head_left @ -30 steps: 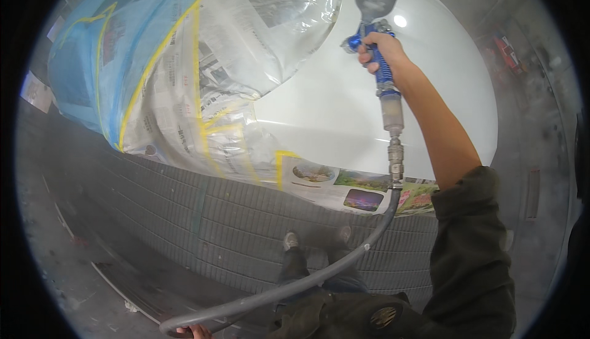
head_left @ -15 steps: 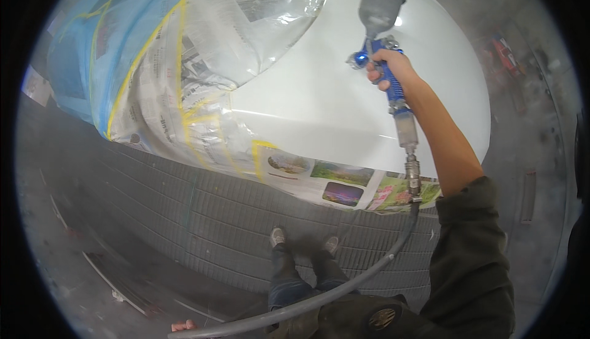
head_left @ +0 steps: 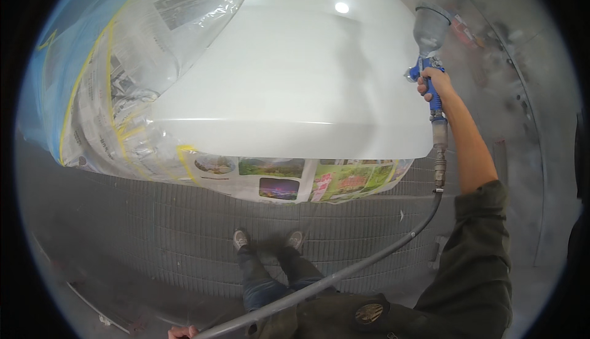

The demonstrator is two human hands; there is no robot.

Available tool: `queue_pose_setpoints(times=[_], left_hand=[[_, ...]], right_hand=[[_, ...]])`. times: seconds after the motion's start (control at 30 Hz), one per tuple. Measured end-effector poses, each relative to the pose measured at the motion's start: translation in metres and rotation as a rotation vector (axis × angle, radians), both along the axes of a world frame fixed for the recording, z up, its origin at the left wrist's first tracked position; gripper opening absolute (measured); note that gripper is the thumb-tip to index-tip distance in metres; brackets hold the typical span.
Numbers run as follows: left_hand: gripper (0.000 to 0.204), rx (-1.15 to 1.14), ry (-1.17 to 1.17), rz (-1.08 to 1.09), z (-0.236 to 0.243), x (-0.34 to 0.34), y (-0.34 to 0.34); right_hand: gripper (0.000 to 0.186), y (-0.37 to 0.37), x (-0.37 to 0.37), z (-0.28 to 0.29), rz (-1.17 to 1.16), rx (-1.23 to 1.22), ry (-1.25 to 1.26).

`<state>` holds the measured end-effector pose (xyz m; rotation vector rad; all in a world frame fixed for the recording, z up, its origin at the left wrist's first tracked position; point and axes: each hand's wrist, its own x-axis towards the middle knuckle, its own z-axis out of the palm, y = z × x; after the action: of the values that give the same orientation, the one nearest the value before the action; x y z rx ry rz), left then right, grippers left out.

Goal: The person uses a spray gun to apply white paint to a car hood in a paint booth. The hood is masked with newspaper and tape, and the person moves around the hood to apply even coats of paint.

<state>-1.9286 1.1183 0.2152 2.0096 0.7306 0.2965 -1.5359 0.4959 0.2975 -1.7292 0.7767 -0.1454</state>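
Note:
My right hand (head_left: 435, 85) is wrapped round the blue handle of a spray gun (head_left: 437, 101), out by the right end of a glossy white car body panel (head_left: 276, 75). The gun stands upright, its grey cup (head_left: 431, 29) on top and its nozzle side facing left over the panel edge. From the metal fitting under the handle, a grey air hose (head_left: 344, 271) runs down and left across my body. At the bottom edge, my left hand (head_left: 182, 331) is closed round the hose; part of it is cut off by the frame.
Newspaper and clear film (head_left: 141, 50) with yellow tape cover the panel's left side, beside blue sheeting (head_left: 46, 102). Printed paper (head_left: 344, 182) hangs along the panel's near edge. Grey grating (head_left: 184, 234) lies underfoot. Something red (head_left: 467, 32) sits on the hazy floor behind the gun.
My right hand has carried the spray gun rightward and slightly down, from over the panel to its right end. My view has shifted right. The left hand stays low by the hose.

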Motion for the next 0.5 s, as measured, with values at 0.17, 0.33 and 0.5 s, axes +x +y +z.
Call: queue_pose_setpoints(times=[0.17, 0.33, 0.5], left_hand=[[0.013, -0.013, -0.02, -0.165, 0.004, 0.003, -0.012], [0.017, -0.025, -0.097, -0.132, -0.006, 0.004, 0.001], [0.024, -0.134, -0.155, 0.035, -0.014, 0.0, 0.051]], right_hand=[[0.009, -0.051, -0.018, 0.013, -0.131, -0.316, 0.019], [0.01, -0.028, -0.026, 0.01, -0.105, -0.302, 0.012], [0.014, 0.048, -0.02, -0.003, 0.022, 0.091, 0.011]])
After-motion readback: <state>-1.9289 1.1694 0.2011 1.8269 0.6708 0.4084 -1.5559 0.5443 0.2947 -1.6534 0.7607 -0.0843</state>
